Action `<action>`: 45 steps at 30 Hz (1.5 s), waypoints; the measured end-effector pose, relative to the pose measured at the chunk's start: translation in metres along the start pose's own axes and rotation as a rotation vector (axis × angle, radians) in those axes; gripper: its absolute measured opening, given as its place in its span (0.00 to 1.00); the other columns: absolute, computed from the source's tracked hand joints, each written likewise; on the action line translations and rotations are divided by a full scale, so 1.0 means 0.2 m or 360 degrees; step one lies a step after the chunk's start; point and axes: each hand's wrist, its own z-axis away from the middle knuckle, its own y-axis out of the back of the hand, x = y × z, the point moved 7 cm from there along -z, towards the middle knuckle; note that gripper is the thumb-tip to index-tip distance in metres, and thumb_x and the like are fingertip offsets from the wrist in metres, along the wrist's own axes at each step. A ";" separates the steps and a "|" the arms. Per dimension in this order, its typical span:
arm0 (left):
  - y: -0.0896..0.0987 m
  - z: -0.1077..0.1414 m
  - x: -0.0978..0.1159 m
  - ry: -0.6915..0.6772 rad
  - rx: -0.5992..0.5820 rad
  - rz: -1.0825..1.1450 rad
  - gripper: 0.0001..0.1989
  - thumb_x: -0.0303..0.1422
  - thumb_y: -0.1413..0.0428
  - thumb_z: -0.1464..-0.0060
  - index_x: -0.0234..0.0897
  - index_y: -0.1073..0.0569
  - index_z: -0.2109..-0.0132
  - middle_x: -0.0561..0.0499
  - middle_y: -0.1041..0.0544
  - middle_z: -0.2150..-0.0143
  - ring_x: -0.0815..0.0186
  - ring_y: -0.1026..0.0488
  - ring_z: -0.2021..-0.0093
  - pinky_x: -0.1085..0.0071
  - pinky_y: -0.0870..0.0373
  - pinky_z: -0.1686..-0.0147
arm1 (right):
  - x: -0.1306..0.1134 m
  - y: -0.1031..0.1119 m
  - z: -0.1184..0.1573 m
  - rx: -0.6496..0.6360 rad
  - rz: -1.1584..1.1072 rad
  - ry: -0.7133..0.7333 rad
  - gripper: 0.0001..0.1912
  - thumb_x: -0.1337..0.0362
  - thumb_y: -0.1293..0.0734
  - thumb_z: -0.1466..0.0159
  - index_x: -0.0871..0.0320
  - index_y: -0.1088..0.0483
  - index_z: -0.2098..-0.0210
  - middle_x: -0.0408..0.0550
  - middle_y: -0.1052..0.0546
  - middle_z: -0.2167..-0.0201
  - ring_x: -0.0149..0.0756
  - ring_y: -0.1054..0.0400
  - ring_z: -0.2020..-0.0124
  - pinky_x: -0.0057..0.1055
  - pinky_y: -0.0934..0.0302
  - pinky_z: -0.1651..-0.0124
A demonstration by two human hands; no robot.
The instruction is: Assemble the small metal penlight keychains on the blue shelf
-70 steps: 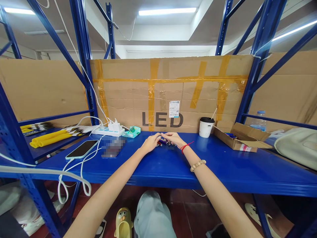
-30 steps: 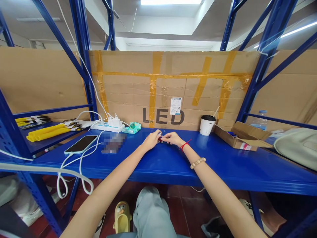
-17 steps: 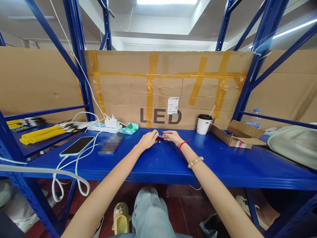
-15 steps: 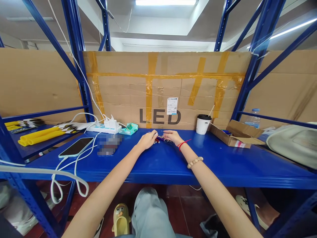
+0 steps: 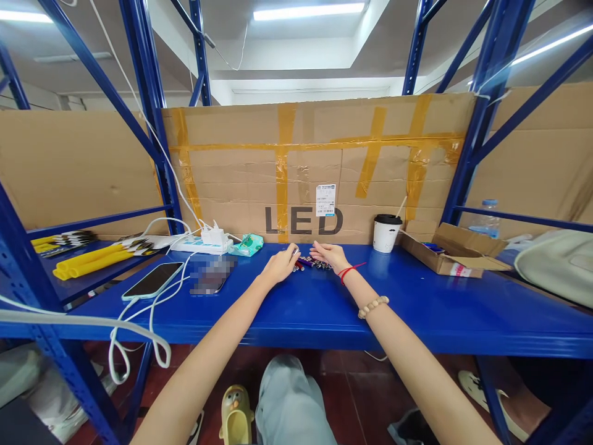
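Observation:
My left hand (image 5: 280,263) is closed at the far middle of the blue shelf top (image 5: 296,309), its fingers curled together around something small that I cannot make out. Just to its right, my right hand (image 5: 330,255) has its palm turned partly up and its fingertips bent together near the thumb. Whatever it may hold is too small to tell. A pile of small dark, purple and red pieces (image 5: 316,263) with shiny metal ends lies on the shelf between and beneath the two hands. The hands are a little apart.
Left: a phone (image 5: 152,281) with white cables, a blurred flat object (image 5: 212,275), a power strip (image 5: 204,242), a green packet (image 5: 248,245), yellow bundles (image 5: 99,259). Right: a lidded cup (image 5: 385,233) and an open carton (image 5: 456,250). A cardboard sheet (image 5: 231,179) stands behind.
My right hand has turned so more of its palm shows, and more of the small pile is visible. The whole view has shifted slightly.

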 end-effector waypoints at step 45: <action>-0.01 0.00 0.02 -0.0104 -0.0058 0.0021 0.15 0.40 0.64 0.37 0.43 0.40 0.51 0.48 0.25 0.57 0.56 0.28 0.54 0.65 0.34 0.59 | -0.02 -0.12 0.06 -0.0312 0.0228 0.0008 0.11 0.62 0.34 0.41 0.64 0.25 0.67 0.49 0.24 0.69 0.21 0.36 0.79 0.15 0.40 0.79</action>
